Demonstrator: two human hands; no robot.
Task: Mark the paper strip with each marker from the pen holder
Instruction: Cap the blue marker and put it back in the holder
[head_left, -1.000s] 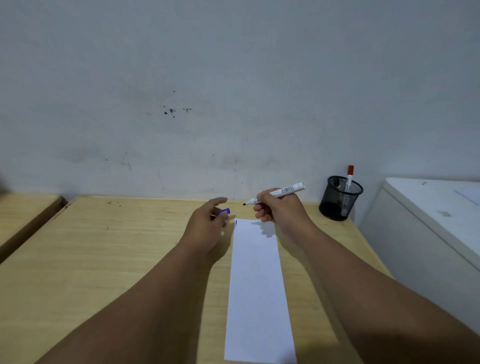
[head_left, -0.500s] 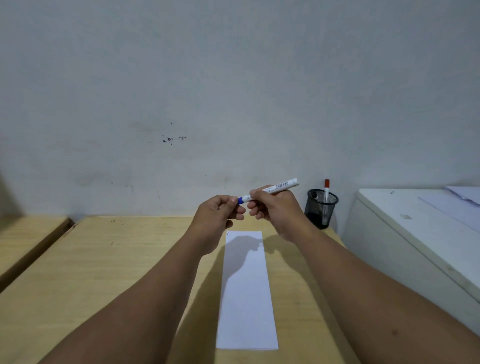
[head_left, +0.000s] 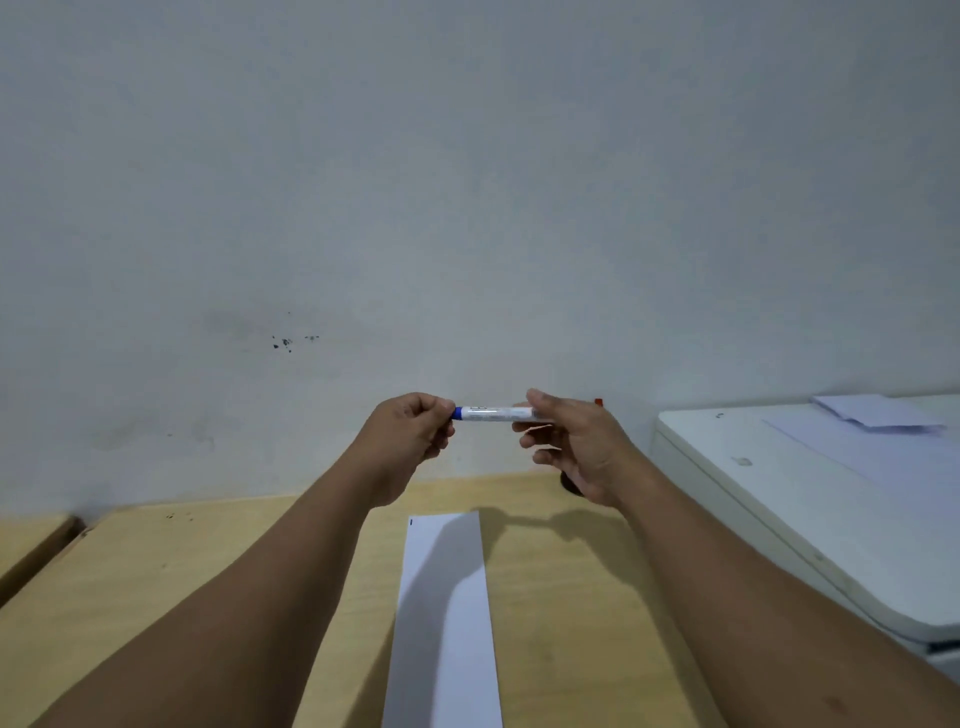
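A white marker with a blue cap (head_left: 493, 413) is held level in the air between both hands, above the far end of the table. My left hand (head_left: 410, 434) is closed around the blue cap end. My right hand (head_left: 574, 444) pinches the other end with thumb and forefinger, the other fingers spread. The white paper strip (head_left: 444, 623) lies lengthwise on the wooden table (head_left: 156, 587) below, with a small blue mark at its far left corner. The black pen holder (head_left: 570, 487) is almost fully hidden behind my right hand; a red marker tip (head_left: 598, 402) shows above it.
A white cabinet or appliance top (head_left: 810, 499) stands right of the table with loose paper sheets (head_left: 878, 413) on it. A second wooden surface (head_left: 26, 540) sits at the far left. A grey wall is directly behind.
The blue cap has gone back on the marker's tip. Both hands have risen from the paper, and the marker now lies level between them. The view has tilted up.
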